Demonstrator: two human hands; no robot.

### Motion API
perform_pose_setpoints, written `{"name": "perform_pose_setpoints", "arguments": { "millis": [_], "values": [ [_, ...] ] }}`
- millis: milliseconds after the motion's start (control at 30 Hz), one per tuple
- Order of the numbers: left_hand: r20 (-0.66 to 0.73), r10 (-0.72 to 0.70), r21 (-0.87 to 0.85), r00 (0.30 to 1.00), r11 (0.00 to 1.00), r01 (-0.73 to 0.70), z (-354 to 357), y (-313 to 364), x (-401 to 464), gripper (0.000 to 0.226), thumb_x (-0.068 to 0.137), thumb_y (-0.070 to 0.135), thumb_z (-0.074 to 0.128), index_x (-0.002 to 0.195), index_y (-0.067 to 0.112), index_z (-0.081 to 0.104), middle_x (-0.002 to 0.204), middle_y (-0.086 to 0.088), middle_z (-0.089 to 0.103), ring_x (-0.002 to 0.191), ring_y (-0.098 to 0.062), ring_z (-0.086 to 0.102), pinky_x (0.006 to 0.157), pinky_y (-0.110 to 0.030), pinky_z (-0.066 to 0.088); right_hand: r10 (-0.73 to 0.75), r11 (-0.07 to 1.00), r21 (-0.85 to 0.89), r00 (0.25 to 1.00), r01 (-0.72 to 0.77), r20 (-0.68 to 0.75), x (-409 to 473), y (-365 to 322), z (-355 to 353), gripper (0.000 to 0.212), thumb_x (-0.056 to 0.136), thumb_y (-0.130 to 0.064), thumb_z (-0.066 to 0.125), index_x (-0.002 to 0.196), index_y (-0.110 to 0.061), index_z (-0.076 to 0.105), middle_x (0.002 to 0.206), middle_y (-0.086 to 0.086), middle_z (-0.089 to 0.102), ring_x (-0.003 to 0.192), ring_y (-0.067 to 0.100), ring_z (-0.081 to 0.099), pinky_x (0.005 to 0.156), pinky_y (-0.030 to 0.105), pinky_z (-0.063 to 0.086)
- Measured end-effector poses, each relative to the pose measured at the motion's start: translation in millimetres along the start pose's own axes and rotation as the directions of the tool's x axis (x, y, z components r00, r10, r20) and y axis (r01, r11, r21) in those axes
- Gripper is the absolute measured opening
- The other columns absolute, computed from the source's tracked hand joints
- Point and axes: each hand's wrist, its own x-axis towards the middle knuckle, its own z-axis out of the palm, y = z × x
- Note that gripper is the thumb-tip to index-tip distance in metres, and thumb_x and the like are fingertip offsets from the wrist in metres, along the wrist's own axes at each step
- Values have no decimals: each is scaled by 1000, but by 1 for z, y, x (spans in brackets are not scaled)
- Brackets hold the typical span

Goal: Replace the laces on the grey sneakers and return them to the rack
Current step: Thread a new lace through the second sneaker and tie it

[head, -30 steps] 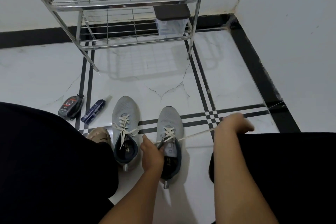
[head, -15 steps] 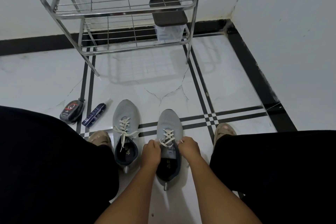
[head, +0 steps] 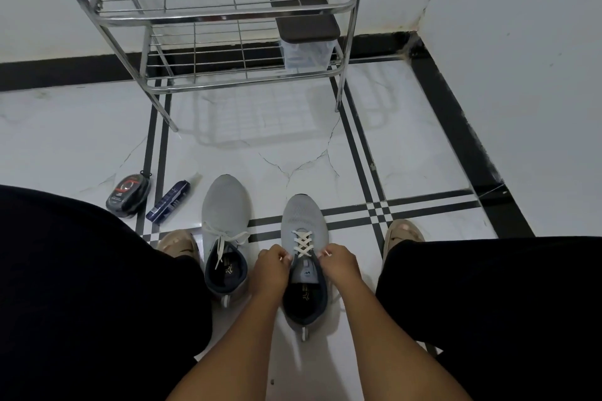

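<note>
Both hands now back at the right sneaker [head: 304, 231]: left hand [head: 272, 265] and right hand [head: 338, 262] pinching lace [head: 303, 242] ends, snugging crosses; lacing nearing completion.

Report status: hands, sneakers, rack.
Left hand and right hand pinch lace ends at right sneaker. Left sneaker laced, on floor. Rack shelves free, path clear.

White tiled floor [head: 407, 146] carries sneakers [head: 224, 205], rack [head: 338, 101], polish tin [head: 128, 194].
</note>
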Motion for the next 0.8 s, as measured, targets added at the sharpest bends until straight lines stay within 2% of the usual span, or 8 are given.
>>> {"name": "perform_pose_setpoints", "arguments": {
  "millis": [133,233,367,467,567,667,733,800],
  "values": [
    [-12,-82,4,997,997,82,-2,0,2,14,95,28,50,92,19,59,105,-9,55,91,-29,57,72,-30,39,77,995,-52,995,-80,-60,2,1,0,16,93,-21,49,93,-17,64,106,9,66,88,26,57,71,29,44],
    [-6,-70,31,998,997,70,0,0,2,16,96,29,48,97,17,58,107,-10,54,94,-31,57,75,-32,42,92,990,-99,994,-98,-56,3,3,3,22,93,-20,46,104,-14,64,110,10,65,96,28,60,72,29,45],
    [-134,-79,-89,988,994,68,-1,1,-6,23,93,36,52,106,16,56,109,-8,57,95,-29,58,73,-32,42,103,986,142,988,-86,-115,2,-10,-5,35,97,-27,40,125,-10,52,124,13,57,109,31,55,82,33,43],
    [-173,-85,-98,981,993,69,-6,10,-19,31,87,47,58,96,19,54,100,-1,57,90,-25,58,69,-30,39,55,972,235,960,11,-273,5,-36,-27,36,95,-10,34,123,2,53,126,18,54,105,30,54,82,35,43],
    [-67,-32,31,997,999,34,-1,10,-31,16,85,37,61,90,23,58,94,3,60,88,-20,60,68,-28,40,-105,956,230,946,181,-307,-2,-56,-40,39,95,-4,35,128,-7,56,121,10,63,103,23,57,81,30,46],
    [-64,-65,-95,996,994,59,6,0,-32,11,89,20,58,95,24,66,94,2,67,88,-18,62,72,-28,46,-133,959,214,963,184,-235,-10,-55,-31,25,93,-8,42,104,-19,62,105,3,70,90,19,59,65,26,43],
    [-29,-120,-254,992,961,109,5,-4,-26,11,88,16,61,91,22,69,93,-1,71,88,-21,65,78,-31,51,-110,990,69,983,122,-150,-15,-47,-19,20,89,-13,48,83,-24,64,102,1,68,96,23,60,76,31,48],
    [44,-192,-403,980,894,193,4,-9,-19,13,88,12,63,78,19,67,87,-7,71,86,-27,66,82,-36,53,-108,988,-118,992,99,-69,-22,-41,-8,21,89,-18,51,76,-27,66,105,1,66,101,25,59,88,35,50]
  ]
}}
